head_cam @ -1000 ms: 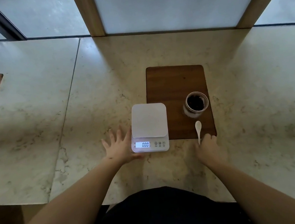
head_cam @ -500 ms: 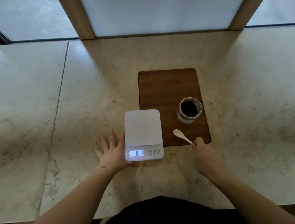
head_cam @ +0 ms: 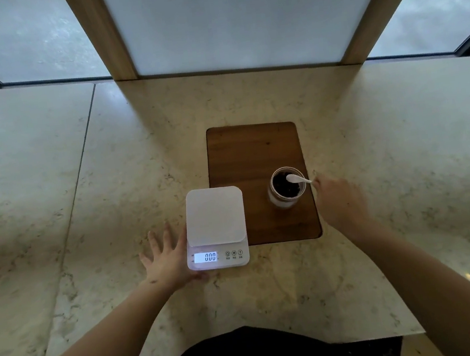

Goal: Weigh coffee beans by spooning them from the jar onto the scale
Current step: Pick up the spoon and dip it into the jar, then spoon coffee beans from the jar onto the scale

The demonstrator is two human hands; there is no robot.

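Observation:
A white digital scale (head_cam: 214, 216) sits on the marble counter, its lit display reading 000 and its platform bare. My left hand (head_cam: 169, 260) lies flat against the scale's left side, fingers spread. An open glass jar (head_cam: 286, 187) of dark coffee beans stands on a brown wooden board (head_cam: 251, 152). My right hand (head_cam: 338, 200), just right of the jar, grips the handle of a white spoon (head_cam: 297, 179). The spoon's bowl is over the jar's mouth, on or just above the beans.
The marble counter (head_cam: 109, 178) stretches wide to both sides, with a seam at the left. Behind it stand wooden window posts (head_cam: 99, 34) and frosted panes. The counter's near edge runs just in front of my body.
My right hand picked the spoon up off the counter by the board's near edge, lifted it and carried it to the jar's mouth. My left hand stayed beside the scale.

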